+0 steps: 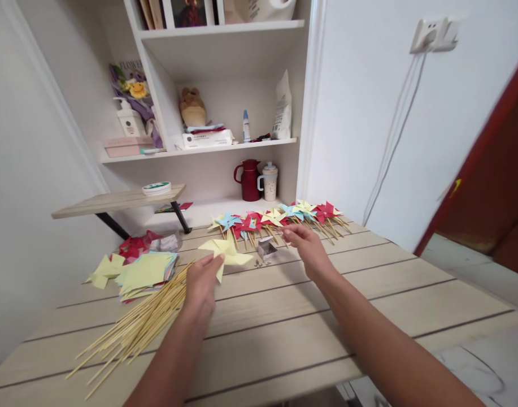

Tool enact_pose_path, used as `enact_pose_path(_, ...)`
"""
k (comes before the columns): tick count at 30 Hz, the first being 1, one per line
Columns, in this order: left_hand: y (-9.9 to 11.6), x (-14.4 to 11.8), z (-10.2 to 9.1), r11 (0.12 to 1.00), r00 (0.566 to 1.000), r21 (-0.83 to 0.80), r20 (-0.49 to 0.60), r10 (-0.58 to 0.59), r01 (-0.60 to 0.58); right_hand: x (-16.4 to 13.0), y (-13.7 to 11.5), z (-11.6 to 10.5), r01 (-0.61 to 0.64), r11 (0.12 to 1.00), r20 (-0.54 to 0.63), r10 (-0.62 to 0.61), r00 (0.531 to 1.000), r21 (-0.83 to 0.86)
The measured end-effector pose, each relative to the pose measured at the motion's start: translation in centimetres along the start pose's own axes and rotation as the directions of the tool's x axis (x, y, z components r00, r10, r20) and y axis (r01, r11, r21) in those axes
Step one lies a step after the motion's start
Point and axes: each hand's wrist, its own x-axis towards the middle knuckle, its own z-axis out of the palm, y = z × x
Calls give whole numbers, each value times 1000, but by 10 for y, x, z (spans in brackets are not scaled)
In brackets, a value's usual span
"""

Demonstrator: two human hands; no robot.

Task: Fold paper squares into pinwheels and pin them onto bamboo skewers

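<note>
My left hand (pixel 201 282) grips a pale yellow paper pinwheel (pixel 230 252) between thumb and fingers, a little above the table. To its right, my right hand (pixel 303 243) is closed in a pinch; whatever lies between the fingertips is too small to make out. Between the hands stands a small open box (pixel 266 249), with a few tiny metal pieces (pixel 259 263) in front of it. Thin wooden sticks (pixel 151 316) lie in a loose bundle beside my left forearm. Behind the box rest several finished pinwheels (pixel 250 223) on sticks, in red, blue and yellow.
A stack of coloured paper squares (pixel 146 271) and another yellow pinwheel (pixel 105 270) lie at the left. A low wooden riser (pixel 114 199) stands behind them. A red jug (pixel 250 181) and a cup (pixel 270 182) stand under the shelf (pixel 225 148).
</note>
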Motion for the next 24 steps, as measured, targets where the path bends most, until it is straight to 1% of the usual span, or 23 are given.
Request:
enact_pose_path(2,-2,10,4,993,999,-111,15,-48,50,8,-1,2,31,987,149,-7,989,-157)
enact_pose_path(5,-9,21,7,967,995,-232,24,-98,101,16,0,8,70,965,288,7,957,-254)
enact_pose_path(8,-14,25,6,955,994,-275,14,-108,107,17,8,11,128,921,400,32,916,-368)
enact_pose_path(10,-17,24,6,948,994,-299,47,-96,106,15,18,9,155,883,415,49,909,-444)
enact_pose_path(13,-26,19,9,947,989,-297,122,-88,121,10,36,4,180,809,373,52,927,-560)
enact_pose_path(15,-35,13,13,961,984,-241,149,-101,135,6,45,2,204,758,358,42,933,-620)
enact_pose_path(16,-40,11,15,970,982,-209,170,-88,123,5,48,2,217,734,354,34,934,-643)
enact_pose_path(17,-44,9,17,977,970,-179,232,-74,118,3,51,3,231,712,352,25,936,-663)
enact_pose_path(18,-47,7,18,980,967,-169,249,-62,107,2,52,3,243,691,351,16,936,-680)
enact_pose_path(20,-48,5,20,978,974,-183,220,-53,94,0,54,5,265,655,350,-1,937,-707)
enact_pose_path(22,-44,3,20,968,988,-227,136,-74,104,-1,55,5,282,628,353,-11,935,-725)
enact_pose_path(24,-38,1,20,954,991,-268,75,-114,130,-1,57,4,293,611,358,-16,933,-735)
